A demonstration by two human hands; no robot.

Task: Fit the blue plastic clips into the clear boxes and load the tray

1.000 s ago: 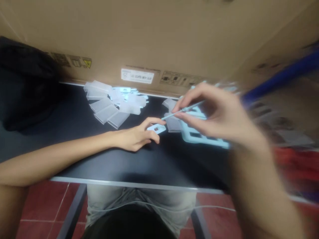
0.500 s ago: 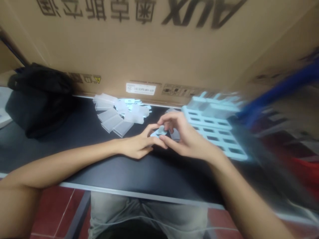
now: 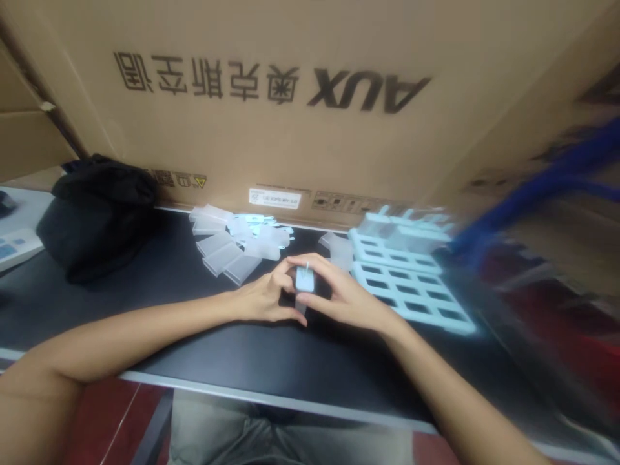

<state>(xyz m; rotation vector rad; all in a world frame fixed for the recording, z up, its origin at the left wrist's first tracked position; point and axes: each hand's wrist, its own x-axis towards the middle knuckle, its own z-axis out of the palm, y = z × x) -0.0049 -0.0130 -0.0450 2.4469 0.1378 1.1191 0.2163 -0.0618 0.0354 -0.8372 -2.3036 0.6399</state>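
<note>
My left hand (image 3: 264,296) and my right hand (image 3: 339,294) meet at the middle of the black table (image 3: 159,329). Both pinch one small pale-blue plastic piece (image 3: 305,279), which stands upright between the fingertips. A thin pin sticks up from its top. A pile of translucent plastic caps (image 3: 232,244) lies just behind my left hand. A pale-blue slotted rack (image 3: 411,284) lies flat to the right of my right hand, with more clear caps at its far end.
A large brown cardboard box (image 3: 310,116) stands along the table's back edge. A black bag (image 3: 97,213) sits at the far left. A blurred blue handle (image 3: 533,187) and red things lie at the right. Red floor tiles show below the front edge.
My right hand, raised with a thin pin a second ago, came down to join my left hand. The small piece went from lying flat to standing upright between both hands. The view tilted up.
</note>
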